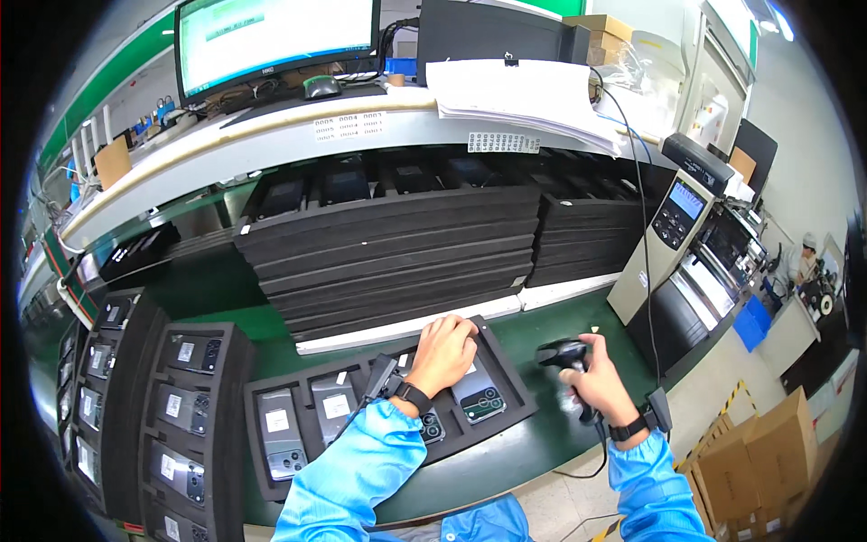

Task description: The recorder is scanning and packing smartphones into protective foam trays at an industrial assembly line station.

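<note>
My right hand (602, 387) grips a black handheld barcode scanner (562, 353), whose head points left over the green bench. Its cable drops below my hand. My left hand (442, 354) rests over a black foam tray (517, 379), its fingers curled down near the top of the rightmost phone (479, 394). The fingertips are hidden, so whatever they pinch cannot be made out. Several phones lie back up in the tray's slots, among them a grey phone (281, 435) with a white label at the left end and another labelled phone (333, 406) beside it. My left wrist partly covers a further one.
Stacked foam trays (388, 253) with phones stand behind the tray. More phone-filled trays (237, 379) run along the left. A label printer (673, 221) stands at the right. Above are a shelf with a monitor (275, 41) and papers (515, 95). Cardboard boxes (757, 456) sit lower right.
</note>
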Available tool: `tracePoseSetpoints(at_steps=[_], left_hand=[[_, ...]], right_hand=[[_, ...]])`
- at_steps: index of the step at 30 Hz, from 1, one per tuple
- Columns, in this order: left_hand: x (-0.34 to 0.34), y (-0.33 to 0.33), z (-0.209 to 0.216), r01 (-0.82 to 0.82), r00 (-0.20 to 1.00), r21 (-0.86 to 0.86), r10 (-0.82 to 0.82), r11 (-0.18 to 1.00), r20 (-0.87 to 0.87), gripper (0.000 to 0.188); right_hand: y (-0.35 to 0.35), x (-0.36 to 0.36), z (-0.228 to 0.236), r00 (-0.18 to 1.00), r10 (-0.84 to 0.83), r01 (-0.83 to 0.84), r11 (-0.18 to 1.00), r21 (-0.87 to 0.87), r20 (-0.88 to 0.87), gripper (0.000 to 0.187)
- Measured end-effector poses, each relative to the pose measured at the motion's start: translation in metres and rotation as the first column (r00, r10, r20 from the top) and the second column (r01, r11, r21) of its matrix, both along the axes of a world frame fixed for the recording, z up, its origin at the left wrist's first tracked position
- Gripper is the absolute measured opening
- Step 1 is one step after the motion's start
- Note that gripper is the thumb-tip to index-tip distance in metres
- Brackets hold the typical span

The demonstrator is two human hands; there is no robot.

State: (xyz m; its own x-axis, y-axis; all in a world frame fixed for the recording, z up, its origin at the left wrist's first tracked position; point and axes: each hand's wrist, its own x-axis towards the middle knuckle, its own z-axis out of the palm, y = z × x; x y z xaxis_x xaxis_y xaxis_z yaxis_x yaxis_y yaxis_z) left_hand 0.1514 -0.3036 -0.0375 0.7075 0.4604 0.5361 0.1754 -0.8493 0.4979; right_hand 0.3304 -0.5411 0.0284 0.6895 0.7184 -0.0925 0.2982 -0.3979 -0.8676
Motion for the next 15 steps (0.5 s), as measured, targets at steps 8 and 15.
tracePoseSetpoints(at_steps=[8,15], left_hand=[[0.001,0.016,-0.013,0.046,0.995,-0.103,-0.036,0.994,0.098,0.025],[0.006,0.012,-0.021,-0.007,1.000,-0.056,0.006,0.998,-0.017,0.022]], right_hand=[[0.047,-0.070,0.019,0.980,0.200,-0.200,0.980,-0.003,0.003,0.075],[0.051,-0.077,0.011,0.936,0.280,-0.289,0.957,0.015,0.215,0.082]])
